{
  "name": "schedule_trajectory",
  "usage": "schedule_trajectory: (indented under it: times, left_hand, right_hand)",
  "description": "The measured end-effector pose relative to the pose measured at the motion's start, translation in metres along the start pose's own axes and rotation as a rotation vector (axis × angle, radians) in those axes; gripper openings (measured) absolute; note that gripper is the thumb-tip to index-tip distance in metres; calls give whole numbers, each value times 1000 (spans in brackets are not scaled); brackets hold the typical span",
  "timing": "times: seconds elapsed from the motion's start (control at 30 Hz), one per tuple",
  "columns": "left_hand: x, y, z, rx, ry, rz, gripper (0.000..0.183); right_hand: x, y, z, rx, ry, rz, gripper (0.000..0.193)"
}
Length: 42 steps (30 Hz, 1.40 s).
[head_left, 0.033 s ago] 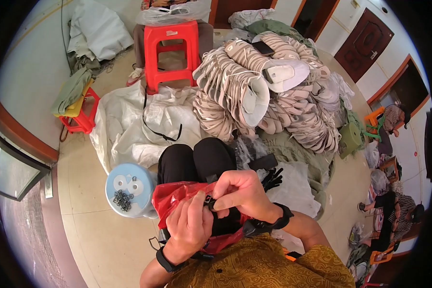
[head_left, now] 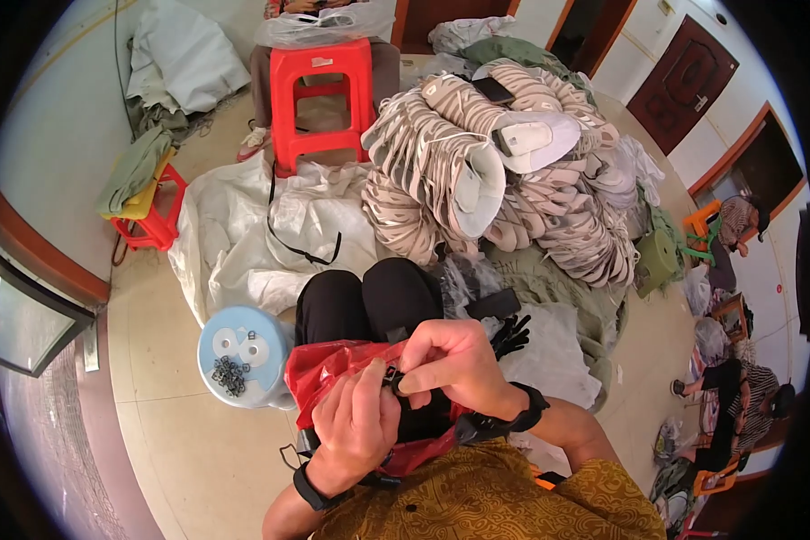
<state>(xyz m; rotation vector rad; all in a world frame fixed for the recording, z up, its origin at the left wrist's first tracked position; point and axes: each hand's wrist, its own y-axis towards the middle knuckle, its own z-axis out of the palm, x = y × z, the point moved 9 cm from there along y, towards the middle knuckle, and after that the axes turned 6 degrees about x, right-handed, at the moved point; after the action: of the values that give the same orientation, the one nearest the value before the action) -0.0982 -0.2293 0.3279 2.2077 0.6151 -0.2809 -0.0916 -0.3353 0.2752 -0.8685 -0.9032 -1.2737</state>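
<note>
Above the red plastic bag (head_left: 319, 364) on my lap, both my hands meet with their fingers pinched. My left hand (head_left: 355, 418) is closed on a small black buckle (head_left: 391, 376), partly hidden by the fingertips. Touching it from the other side is my right hand (head_left: 454, 364), thumb and forefinger closed on what looks like a short black strap; its far end is hidden. Several small dark buckles (head_left: 229, 376) lie in a loose heap on the light blue stool (head_left: 265, 335), left of my knees.
Bundles of beige and white shoe uppers (head_left: 432, 157) are piled ahead on the right. White sheeting (head_left: 243, 238) covers floor beyond my knees. A red stool (head_left: 319, 65) stands before a seated person; others sit far right. A black glove (head_left: 511, 337) lies beside my right hand.
</note>
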Motion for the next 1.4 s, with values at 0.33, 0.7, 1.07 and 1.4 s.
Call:
schedule_trajectory:
  times: [0.33, 0.7, 1.07, 1.4]
  left_hand:
    - [0, -4, 5, -37, 49, 24, 25]
    - [-4, -6, 8, -22, 111, 90, 22]
    - [-2, -4, 6, -17, 7, 40, 24]
    - [5, -6, 3, 43, -43, -80, 25]
  right_hand:
    - [-7, -1, -3, -133, 66, -5, 9]
    - [-16, -3, -8, -136, 128, -19, 10]
    - [-5, -3, -4, -72, -13, -113, 12]
    - [-4, -2, 1, 54, -11, 44, 12]
